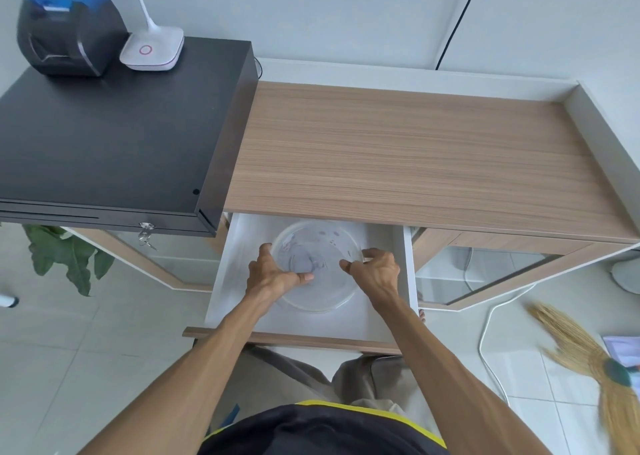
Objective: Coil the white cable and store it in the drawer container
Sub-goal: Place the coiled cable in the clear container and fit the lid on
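A white drawer stands pulled out under the wooden desk. Inside it sits a round clear plastic container with a translucent lid; its contents are blurred and greyish, and I cannot tell what they are. My left hand holds the container's left rim, thumb pressed on the lid. My right hand pinches the right rim. A white cable trails over the floor tiles to the right of the drawer, away from both hands.
Wooden desk top above the drawer. A black cash box on the left carries a dark printer and a white lamp base. A straw broom lies on the floor right; green leaves at left.
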